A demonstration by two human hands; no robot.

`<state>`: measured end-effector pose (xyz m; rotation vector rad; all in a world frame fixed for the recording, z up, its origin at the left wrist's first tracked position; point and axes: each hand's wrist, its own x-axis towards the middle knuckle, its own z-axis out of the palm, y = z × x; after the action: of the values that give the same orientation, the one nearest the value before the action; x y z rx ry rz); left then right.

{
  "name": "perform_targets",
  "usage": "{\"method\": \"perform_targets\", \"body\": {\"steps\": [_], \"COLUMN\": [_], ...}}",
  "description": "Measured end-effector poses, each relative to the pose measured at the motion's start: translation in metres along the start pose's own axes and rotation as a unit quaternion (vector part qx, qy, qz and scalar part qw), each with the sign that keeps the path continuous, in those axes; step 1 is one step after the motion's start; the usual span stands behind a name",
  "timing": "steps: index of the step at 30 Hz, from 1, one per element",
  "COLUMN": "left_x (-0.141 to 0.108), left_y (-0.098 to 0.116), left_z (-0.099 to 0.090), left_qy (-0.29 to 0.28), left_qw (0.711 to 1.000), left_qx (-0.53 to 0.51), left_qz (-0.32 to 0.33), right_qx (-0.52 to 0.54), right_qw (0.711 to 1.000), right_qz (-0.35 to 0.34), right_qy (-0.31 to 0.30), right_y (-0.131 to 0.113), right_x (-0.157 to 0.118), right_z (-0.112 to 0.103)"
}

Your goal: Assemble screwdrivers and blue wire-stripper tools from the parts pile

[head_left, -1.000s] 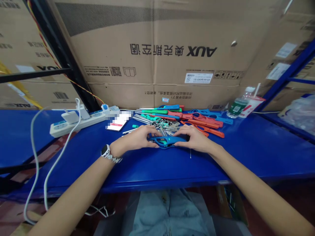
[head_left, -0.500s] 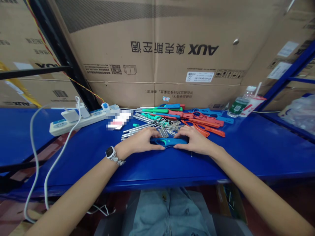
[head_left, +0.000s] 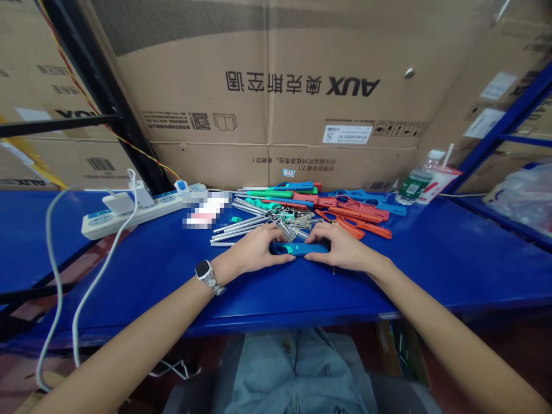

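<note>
A blue long-reach lighter body [head_left: 305,249] with a green trigger lies crosswise just over the blue tabletop. My left hand [head_left: 269,247] is closed round its left end, thumb along the near side. Its right end is gripped by my right hand [head_left: 338,246], fingers bent over the far side. Just beyond my fingers is a heap of small metal and clear parts [head_left: 290,217]. Silver metal tubes [head_left: 239,225] lie to its left. Red and orange lighter shells [head_left: 360,211] and blue shells [head_left: 382,201] are spread behind my right hand.
A white power strip [head_left: 142,214] with plugs and cables stands at left. At the back right are a bottle with a green label [head_left: 411,187] and a paper cup [head_left: 437,185] with a straw. A large cardboard box [head_left: 276,103] walls off the tabletop's [head_left: 452,253] back.
My left hand has shifted slightly right along the lighter body, covering more of its left end. My right hand keeps its hold. The whole view has moved a little.
</note>
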<state>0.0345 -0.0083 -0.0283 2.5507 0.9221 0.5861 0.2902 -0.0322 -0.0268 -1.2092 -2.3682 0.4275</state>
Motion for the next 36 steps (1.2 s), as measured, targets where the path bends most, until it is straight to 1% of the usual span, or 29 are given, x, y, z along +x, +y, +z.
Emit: {"method": "perform_targets", "body": {"steps": [4,7,9,12,16,19,22,26,28,29,31,32,33,34,35,36], "left_x": [0.002,0.003,0.002,0.001,-0.003,-0.007,-0.010,-0.015,-0.016,-0.018,-0.020,-0.022,-0.023,-0.023,-0.022,-0.021], "left_y": [-0.001,-0.001,0.000,0.001,0.000,-0.001,0.002,0.011,0.017,0.019,0.023,0.024,0.024,0.023,0.023,0.022], "left_z": [0.002,0.001,0.001,0.002,0.005,0.008,0.010,0.004,-0.002,-0.006,-0.013,-0.016,-0.017,-0.018,-0.017,-0.015], "left_qy": [0.003,-0.002,-0.003,0.008,0.027,0.034,0.042,0.059,0.100,0.137,0.237,0.286,0.321,0.332,0.316,0.280], "left_qw": [1.000,1.000,0.999,0.999,0.998,0.997,0.995,0.991,0.986,0.982,0.965,0.954,0.946,0.943,0.946,0.951], "left_qx": [-0.002,0.008,0.015,0.031,0.053,0.057,0.087,0.124,0.128,0.124,0.100,0.077,0.047,0.010,-0.035,-0.088], "left_qz": [-0.013,-0.028,-0.034,-0.037,-0.028,-0.030,-0.021,0.007,0.029,0.041,0.050,0.041,0.020,-0.013,-0.055,-0.099], "right_qx": [-0.001,-0.025,-0.048,-0.096,-0.189,-0.260,-0.292,-0.307,-0.306,-0.302,-0.289,-0.281,-0.271,-0.259,-0.244,-0.228], "right_qw": [1.000,0.999,0.998,0.994,0.981,0.964,0.954,0.950,0.950,0.951,0.954,0.955,0.957,0.959,0.962,0.965], "right_qz": [-0.007,0.012,0.026,0.032,-0.001,-0.003,-0.001,0.001,0.016,0.027,0.055,0.070,0.085,0.099,0.111,0.121], "right_qy": [-0.004,-0.021,-0.034,-0.046,-0.049,-0.047,-0.061,-0.060,-0.056,-0.056,-0.057,-0.057,-0.055,-0.052,-0.046,-0.039], "right_y": [0.003,0.003,0.000,-0.014,-0.037,-0.048,-0.052,-0.053,-0.052,-0.051,-0.048,-0.047,-0.046,-0.045,-0.046,-0.047], "right_x": [0.001,0.003,0.005,0.006,0.008,0.012,0.015,0.016,0.014,0.014,0.013,0.012,0.012,0.011,0.011,0.011], "right_z": [-0.001,-0.004,-0.007,-0.007,0.004,0.017,0.025,0.024,0.021,0.018,0.014,0.011,0.009,0.007,0.006,0.006]}}
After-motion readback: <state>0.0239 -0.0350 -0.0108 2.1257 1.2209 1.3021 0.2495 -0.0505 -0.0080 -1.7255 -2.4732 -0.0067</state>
